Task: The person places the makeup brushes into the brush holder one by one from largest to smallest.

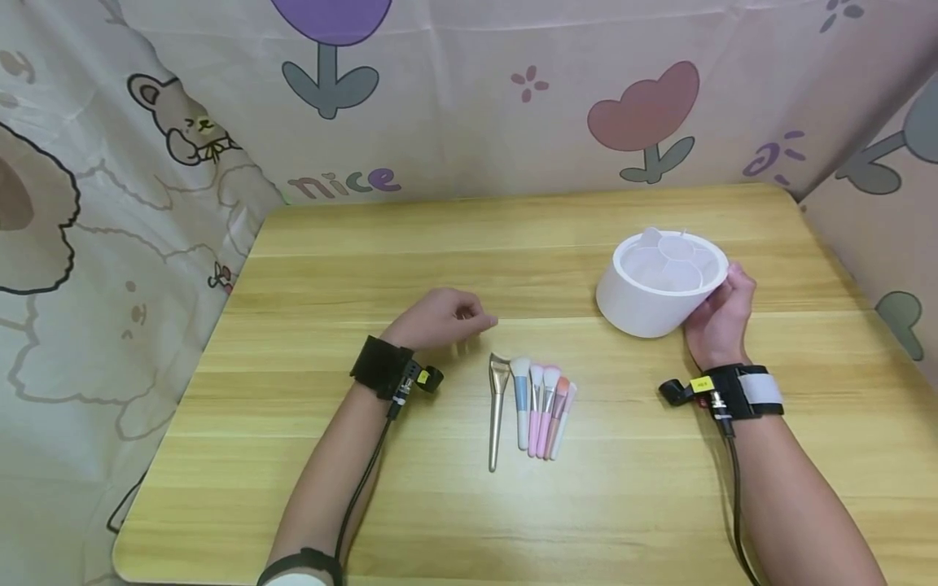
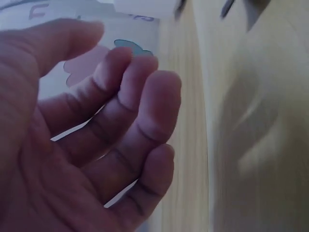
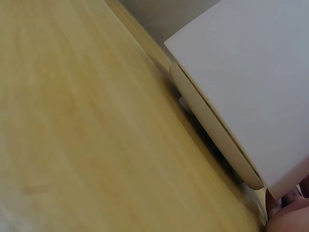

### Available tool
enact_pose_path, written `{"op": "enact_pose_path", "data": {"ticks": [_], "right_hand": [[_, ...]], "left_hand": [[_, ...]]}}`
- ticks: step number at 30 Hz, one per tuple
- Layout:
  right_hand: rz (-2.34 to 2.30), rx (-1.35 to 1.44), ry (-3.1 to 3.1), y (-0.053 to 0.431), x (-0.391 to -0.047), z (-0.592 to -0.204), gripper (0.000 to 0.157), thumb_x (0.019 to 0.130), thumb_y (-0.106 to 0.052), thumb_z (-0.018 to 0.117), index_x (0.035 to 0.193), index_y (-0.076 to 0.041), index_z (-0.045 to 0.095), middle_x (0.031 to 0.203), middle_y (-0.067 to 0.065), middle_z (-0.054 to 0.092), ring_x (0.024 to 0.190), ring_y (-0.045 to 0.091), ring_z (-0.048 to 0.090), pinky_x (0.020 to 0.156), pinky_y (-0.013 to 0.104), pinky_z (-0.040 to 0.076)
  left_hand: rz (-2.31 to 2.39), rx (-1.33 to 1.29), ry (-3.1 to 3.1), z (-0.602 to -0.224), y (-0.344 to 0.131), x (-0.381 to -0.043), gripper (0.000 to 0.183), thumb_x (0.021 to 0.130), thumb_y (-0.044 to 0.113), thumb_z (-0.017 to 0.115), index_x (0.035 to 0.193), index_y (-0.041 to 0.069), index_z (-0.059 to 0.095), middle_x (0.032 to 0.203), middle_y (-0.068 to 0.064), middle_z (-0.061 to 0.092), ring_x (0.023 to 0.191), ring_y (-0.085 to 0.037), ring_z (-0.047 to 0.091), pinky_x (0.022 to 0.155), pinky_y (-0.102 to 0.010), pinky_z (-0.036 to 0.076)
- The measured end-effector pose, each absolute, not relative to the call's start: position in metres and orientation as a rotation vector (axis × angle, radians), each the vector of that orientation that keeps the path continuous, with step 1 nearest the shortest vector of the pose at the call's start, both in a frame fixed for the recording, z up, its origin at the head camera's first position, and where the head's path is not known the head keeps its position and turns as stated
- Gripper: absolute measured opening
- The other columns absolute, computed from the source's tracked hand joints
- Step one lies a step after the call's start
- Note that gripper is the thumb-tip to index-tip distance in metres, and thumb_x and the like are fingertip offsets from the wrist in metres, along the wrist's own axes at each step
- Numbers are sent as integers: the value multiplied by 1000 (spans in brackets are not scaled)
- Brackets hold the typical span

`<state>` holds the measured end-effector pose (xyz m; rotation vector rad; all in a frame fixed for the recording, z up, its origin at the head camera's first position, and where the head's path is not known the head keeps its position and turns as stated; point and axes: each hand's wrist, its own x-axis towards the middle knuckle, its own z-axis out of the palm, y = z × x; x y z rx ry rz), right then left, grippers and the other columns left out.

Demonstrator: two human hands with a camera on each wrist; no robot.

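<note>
A white round makeup brush holder (image 1: 645, 305) with clear dividers inside its top stands toward the back right of the table. My right hand (image 1: 721, 313) grips it by its right side, with several of the fingers hidden behind the wall. In the right wrist view, the white wall (image 3: 251, 82) and the base (image 3: 212, 128) fill the right side, with a dark gap under the base. My left hand (image 1: 443, 317) is over the table, fingers loosely curled and holding nothing. Nearest to it are a gold makeup brush (image 1: 497, 407) and a blue-handled brush (image 1: 521, 407).
Beside the blue-handled brush lie several pink and white makeup brushes (image 1: 545, 419), side by side with handles toward me. The wooden table (image 1: 366, 268) ends at a printed curtain (image 1: 476, 146) behind and to both sides. Cables run along both forearms.
</note>
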<state>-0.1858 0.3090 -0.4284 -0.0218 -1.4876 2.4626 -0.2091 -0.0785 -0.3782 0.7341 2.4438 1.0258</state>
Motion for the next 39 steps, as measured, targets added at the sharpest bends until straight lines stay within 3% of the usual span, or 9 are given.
{"op": "enact_pose_path", "data": {"ticks": [8, 15, 26, 32, 39], "right_hand": [[2447, -25, -1498, 311, -187, -429, 61, 94, -48, 37, 139, -8, 47, 135, 7, 48, 122, 18, 43, 106, 30, 26], [2455, -7, -1475, 310, -189, -426, 60, 93, -46, 38, 138, -7, 47, 133, 8, 49, 121, 18, 44, 105, 30, 26], [2445, -16, -1533, 309, -190, -423, 60, 95, -48, 36, 140, -10, 46, 135, 7, 48, 121, 19, 44, 104, 31, 27], [2458, -37, -1517, 311, -189, -424, 60, 95, -48, 36, 140, -9, 46, 136, 7, 49, 122, 18, 44, 105, 30, 28], [2471, -44, -1484, 313, -187, -426, 60, 94, -48, 38, 139, -9, 47, 136, 6, 48, 122, 17, 43, 105, 29, 27]], "left_hand": [[854, 813, 2423, -382, -69, -203, 48, 89, 50, 61, 67, 7, 60, 58, 4, 45, 51, -12, 40, 48, -23, 33], [742, 819, 2388, -384, -62, -194, 54, 88, 54, 61, 56, 12, 51, 50, 7, 37, 45, -9, 35, 44, -21, 28], [633, 803, 2371, -387, -52, -185, 54, 76, 53, 74, 49, 14, 48, 45, 8, 38, 42, -6, 33, 40, -20, 24], [612, 808, 2390, -386, -50, -184, 52, 76, 50, 75, 50, 12, 51, 45, 9, 37, 43, -6, 32, 41, -20, 23], [653, 785, 2465, -384, -51, -186, 35, 80, 45, 74, 66, 14, 63, 57, 7, 50, 53, -9, 43, 48, -20, 35]]}}
